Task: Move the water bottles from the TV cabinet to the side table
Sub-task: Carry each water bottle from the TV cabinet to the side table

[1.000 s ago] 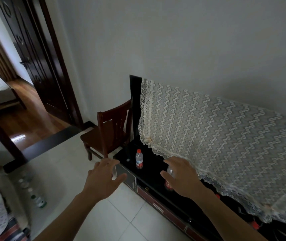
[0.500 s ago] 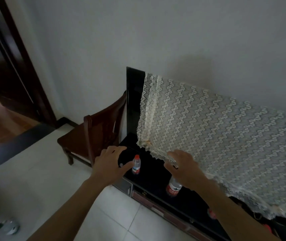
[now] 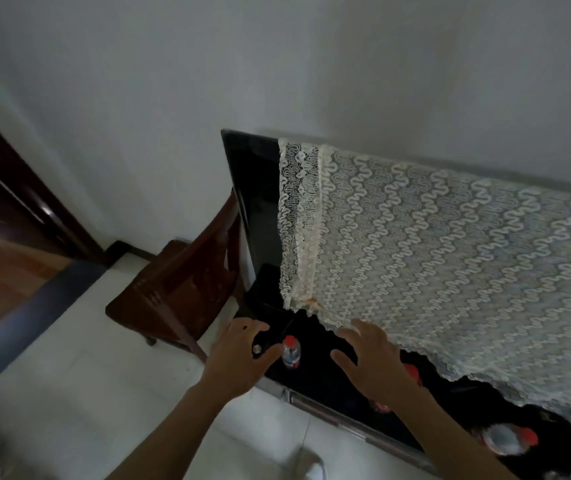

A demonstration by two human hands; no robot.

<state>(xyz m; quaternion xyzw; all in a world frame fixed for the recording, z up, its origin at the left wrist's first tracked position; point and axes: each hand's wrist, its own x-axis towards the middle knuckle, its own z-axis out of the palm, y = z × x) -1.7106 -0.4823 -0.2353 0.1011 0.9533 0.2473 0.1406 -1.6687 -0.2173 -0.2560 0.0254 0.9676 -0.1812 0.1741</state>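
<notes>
A small clear water bottle (image 3: 291, 352) with a red cap stands near the left end of the black TV cabinet (image 3: 315, 384). My left hand (image 3: 240, 358) is open beside it, with the thumb tip almost at the bottle's left side and the fingers curved above the cabinet. To the right, my right hand (image 3: 370, 363) hovers with its fingers spread over a second bottle (image 3: 413, 374); only red bits of that bottle show past the hand. A third bottle (image 3: 506, 439) lies blurred further right under the cloth's edge.
A lace cloth (image 3: 450, 265) drapes over the TV (image 3: 256, 202) and hangs low over the cabinet top. A dark wooden chair (image 3: 176, 289) stands tight against the cabinet's left end. White tiled floor (image 3: 86, 393) lies in front, with a dark doorway (image 3: 7, 209) to the left.
I have come closer and look down more steeply. Both hands have dropped towards the cabinet; the left thumb is now right by the left bottle, and the right hand covers the second one.
</notes>
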